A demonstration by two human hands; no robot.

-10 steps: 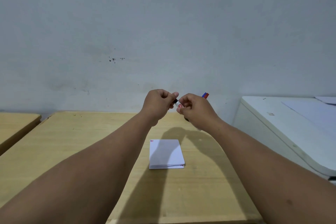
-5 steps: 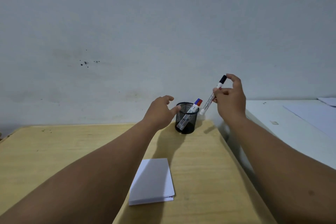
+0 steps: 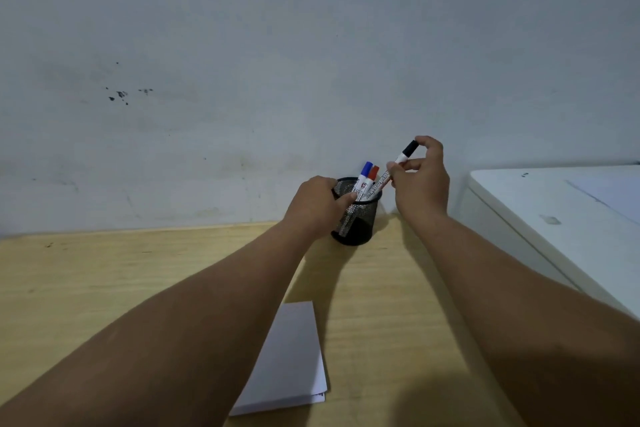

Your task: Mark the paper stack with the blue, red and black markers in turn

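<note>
A black mesh pen cup (image 3: 360,222) stands on the wooden table (image 3: 104,274) near the wall. The blue marker (image 3: 364,173) and the red marker (image 3: 372,175) stick out of it, caps up. My left hand (image 3: 317,206) grips the cup's left rim. My right hand (image 3: 420,180) pinches the capped black marker (image 3: 403,158), which tilts with its lower end at the cup's mouth. The white paper stack (image 3: 287,360) lies flat on the table near me, between my forearms, with small red marks at its near right corner.
A grey wall rises right behind the cup. A white cabinet-like surface (image 3: 554,218) with a sheet of paper on it stands to the right, higher than the table.
My left hand has gone from hovering beside the cup to gripping its rim. My right hand has lowered the black marker until its lower end reaches the cup's mouth. The view has moved closer.
</note>
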